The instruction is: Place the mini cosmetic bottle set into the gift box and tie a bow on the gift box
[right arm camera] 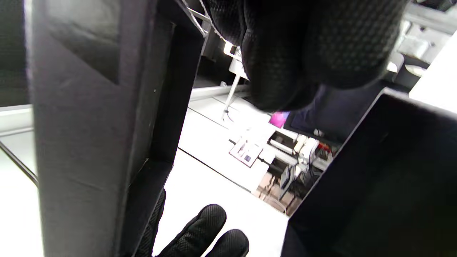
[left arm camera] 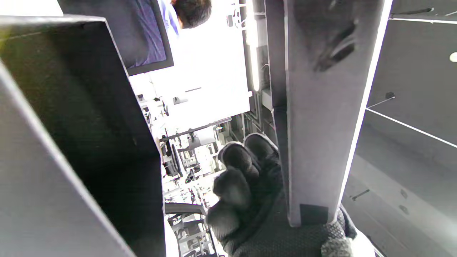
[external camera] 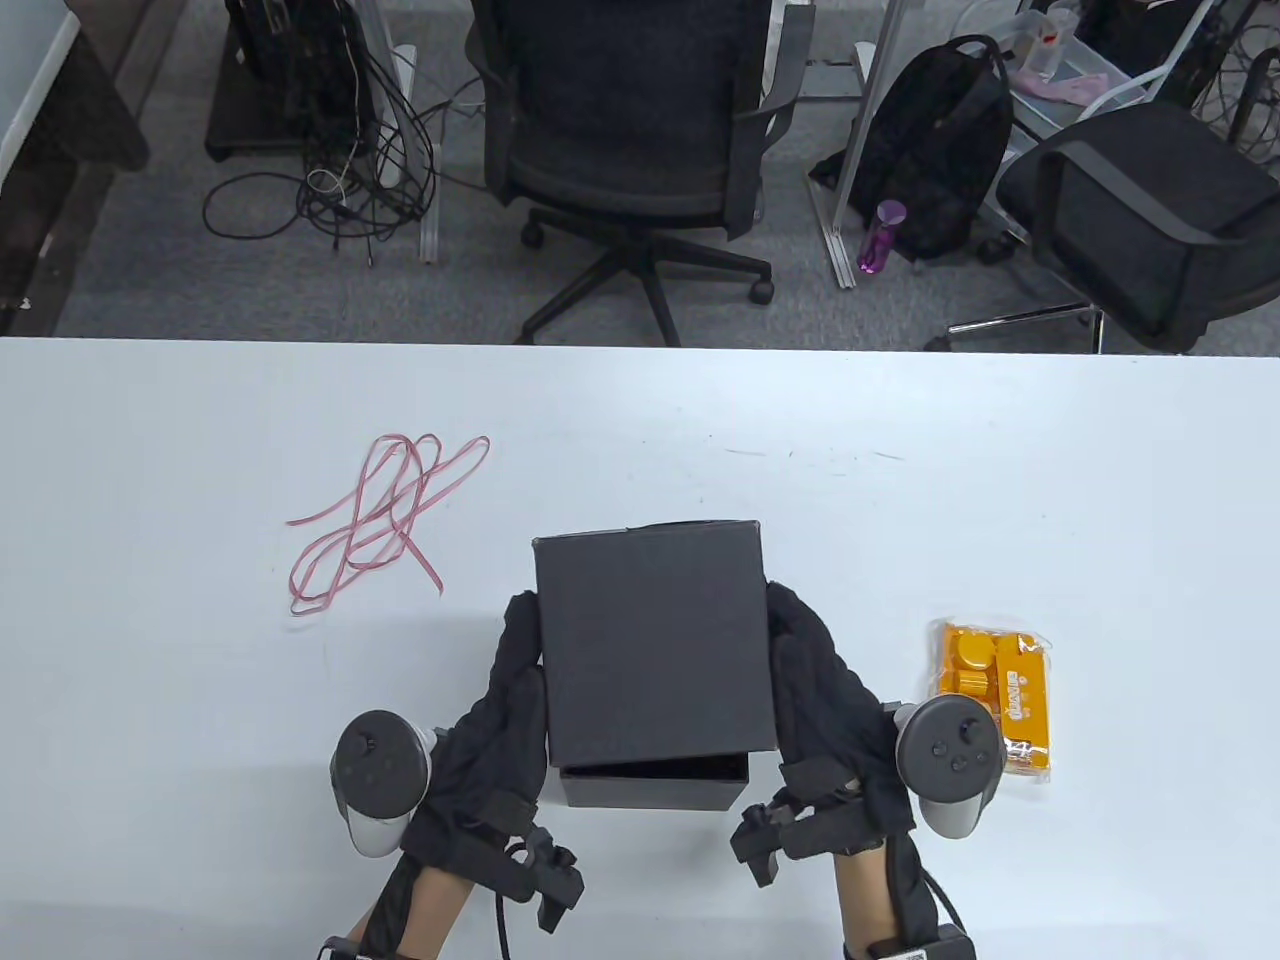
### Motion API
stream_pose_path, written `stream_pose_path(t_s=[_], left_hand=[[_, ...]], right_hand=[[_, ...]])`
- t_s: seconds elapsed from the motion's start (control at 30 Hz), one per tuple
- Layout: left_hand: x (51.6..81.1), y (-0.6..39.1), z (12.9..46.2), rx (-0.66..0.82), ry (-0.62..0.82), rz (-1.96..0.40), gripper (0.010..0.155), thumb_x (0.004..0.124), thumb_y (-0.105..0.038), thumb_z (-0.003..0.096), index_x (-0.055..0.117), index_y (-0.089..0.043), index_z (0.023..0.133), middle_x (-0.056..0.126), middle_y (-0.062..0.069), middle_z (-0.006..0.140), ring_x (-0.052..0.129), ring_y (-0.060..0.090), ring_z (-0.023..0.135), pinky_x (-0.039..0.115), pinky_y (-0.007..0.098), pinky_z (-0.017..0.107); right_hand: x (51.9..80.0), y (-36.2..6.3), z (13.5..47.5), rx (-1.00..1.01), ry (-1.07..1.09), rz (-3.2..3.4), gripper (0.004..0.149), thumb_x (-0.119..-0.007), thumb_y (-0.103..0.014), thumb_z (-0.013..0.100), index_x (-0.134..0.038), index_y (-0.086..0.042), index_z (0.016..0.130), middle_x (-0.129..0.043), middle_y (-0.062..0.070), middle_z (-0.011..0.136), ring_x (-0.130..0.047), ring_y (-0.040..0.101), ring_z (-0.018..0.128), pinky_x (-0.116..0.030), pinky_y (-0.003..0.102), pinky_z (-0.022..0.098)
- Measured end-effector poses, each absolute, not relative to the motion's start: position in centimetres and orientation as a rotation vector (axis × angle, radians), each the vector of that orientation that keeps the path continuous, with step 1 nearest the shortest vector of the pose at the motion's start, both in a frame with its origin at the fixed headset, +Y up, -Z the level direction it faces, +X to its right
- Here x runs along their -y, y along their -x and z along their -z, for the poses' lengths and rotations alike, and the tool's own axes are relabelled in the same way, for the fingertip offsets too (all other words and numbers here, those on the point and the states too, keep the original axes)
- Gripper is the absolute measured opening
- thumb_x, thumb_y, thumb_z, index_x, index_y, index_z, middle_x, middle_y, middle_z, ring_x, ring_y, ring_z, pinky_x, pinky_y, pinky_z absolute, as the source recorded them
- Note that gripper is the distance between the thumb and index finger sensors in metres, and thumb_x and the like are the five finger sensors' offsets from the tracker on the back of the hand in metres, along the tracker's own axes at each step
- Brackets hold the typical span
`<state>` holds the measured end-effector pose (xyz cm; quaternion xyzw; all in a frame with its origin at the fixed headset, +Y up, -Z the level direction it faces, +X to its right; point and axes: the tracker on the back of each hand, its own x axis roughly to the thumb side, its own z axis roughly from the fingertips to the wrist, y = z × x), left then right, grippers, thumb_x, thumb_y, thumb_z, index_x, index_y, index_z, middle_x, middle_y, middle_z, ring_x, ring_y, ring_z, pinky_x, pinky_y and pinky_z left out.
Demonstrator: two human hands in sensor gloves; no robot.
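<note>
The black gift box lid (external camera: 655, 640) hangs tilted a little above the open black box base (external camera: 650, 785) near the table's front edge. My left hand (external camera: 518, 665) grips the lid's left side and my right hand (external camera: 808, 650) grips its right side. In the left wrist view my fingers (left arm camera: 235, 178) curl against the lid's wall (left arm camera: 321, 107). The right wrist view has the lid wall (right arm camera: 89, 107) beside the base (right arm camera: 375, 178). The orange mini cosmetic bottle set (external camera: 995, 695) lies in a clear bag right of the box. A pink ribbon (external camera: 385, 520) lies loose to the left.
The white table (external camera: 900, 480) stretches wide behind the box. Beyond its far edge stand two black office chairs (external camera: 640, 130), a black backpack (external camera: 940, 140) and tangled cables (external camera: 340, 170) on the floor.
</note>
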<state>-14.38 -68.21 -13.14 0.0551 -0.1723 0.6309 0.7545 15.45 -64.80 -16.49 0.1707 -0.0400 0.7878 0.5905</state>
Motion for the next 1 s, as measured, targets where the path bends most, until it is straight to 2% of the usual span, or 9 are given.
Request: stream_pose_path(t_s=[0.17, 0.27, 0.43, 0.57, 0.63, 0.77, 0.9, 1.0], left_hand=[[68.0, 14.7, 13.1, 0.384, -0.169, -1.357, 0.061, 0.032, -0.052, 0.0606, 0.016, -0.037, 0.118, 0.025, 0.033, 0.120, 0.032, 0.068, 0.106, 0.047, 0.083, 0.068], [68.1, 14.6, 13.1, 0.386, -0.172, -1.360, 0.061, 0.031, -0.053, 0.0600, 0.017, -0.037, 0.117, 0.026, 0.033, 0.120, 0.033, 0.068, 0.106, 0.047, 0.083, 0.068], [68.1, 14.5, 13.1, 0.390, -0.169, -1.365, 0.062, 0.031, -0.053, 0.0596, 0.017, -0.037, 0.117, 0.028, 0.032, 0.120, 0.036, 0.067, 0.107, 0.048, 0.082, 0.069], [68.2, 14.5, 13.1, 0.390, -0.169, -1.351, 0.061, 0.031, -0.053, 0.0592, 0.017, -0.039, 0.117, 0.029, 0.032, 0.120, 0.038, 0.067, 0.106, 0.049, 0.082, 0.069], [68.3, 14.7, 13.2, 0.388, -0.169, -1.334, 0.062, 0.031, -0.053, 0.0588, 0.014, -0.040, 0.116, 0.029, 0.032, 0.121, 0.040, 0.066, 0.107, 0.050, 0.081, 0.069], [68.5, 14.9, 13.4, 0.362, -0.181, -1.311, 0.061, 0.032, -0.053, 0.0589, 0.011, -0.040, 0.115, 0.029, 0.032, 0.120, 0.041, 0.065, 0.107, 0.050, 0.081, 0.069], [68.7, 15.0, 13.6, 0.357, -0.166, -1.338, 0.061, 0.031, -0.053, 0.0587, 0.012, -0.040, 0.115, 0.029, 0.032, 0.121, 0.041, 0.065, 0.107, 0.050, 0.081, 0.069], [68.8, 15.2, 13.6, 0.348, -0.169, -1.341, 0.061, 0.031, -0.053, 0.0587, 0.014, -0.040, 0.116, 0.030, 0.031, 0.121, 0.041, 0.064, 0.108, 0.050, 0.081, 0.069]], right_hand=[[66.5, -14.8, 17.0, -0.168, -0.402, -1.608, 0.077, -0.038, -0.047, 0.061, -0.054, 0.012, 0.108, -0.089, 0.032, 0.077, -0.101, 0.019, 0.030, -0.090, 0.030, 0.018], [67.4, -14.4, 17.2, -0.289, -0.405, -1.429, 0.076, -0.039, -0.048, 0.060, -0.055, 0.010, 0.108, -0.088, 0.033, 0.079, -0.102, 0.020, 0.030, -0.091, 0.030, 0.017], [68.6, -13.8, 17.4, -0.441, -0.423, -1.190, 0.075, -0.041, -0.049, 0.059, -0.053, 0.005, 0.110, -0.087, 0.028, 0.085, -0.103, 0.029, 0.038, -0.093, 0.035, 0.024], [68.9, -13.9, 17.5, -0.455, -0.442, -1.152, 0.073, -0.044, -0.049, 0.059, -0.056, 0.003, 0.108, -0.090, 0.020, 0.080, -0.102, 0.032, 0.043, -0.092, 0.039, 0.029], [68.9, -14.1, 17.6, -0.434, -0.434, -1.136, 0.071, -0.049, -0.048, 0.060, -0.057, 0.005, 0.106, -0.091, 0.017, 0.076, -0.101, 0.033, 0.047, -0.091, 0.040, 0.033], [68.6, -14.7, 17.8, -0.406, -0.487, -1.111, 0.066, -0.058, -0.041, 0.063, -0.052, 0.007, 0.107, -0.083, 0.019, 0.086, -0.093, 0.043, 0.063, -0.085, 0.052, 0.047], [68.2, -14.6, 17.7, -0.415, -0.580, -1.095, 0.074, -0.070, -0.032, 0.062, -0.037, 0.012, 0.112, -0.071, 0.026, 0.096, -0.083, 0.054, 0.074, -0.076, 0.061, 0.055], [67.9, -14.6, 17.6, -0.369, -0.627, -1.174, 0.073, -0.071, -0.027, 0.061, -0.036, 0.012, 0.111, -0.070, 0.026, 0.097, -0.084, 0.054, 0.075, -0.077, 0.062, 0.055]])
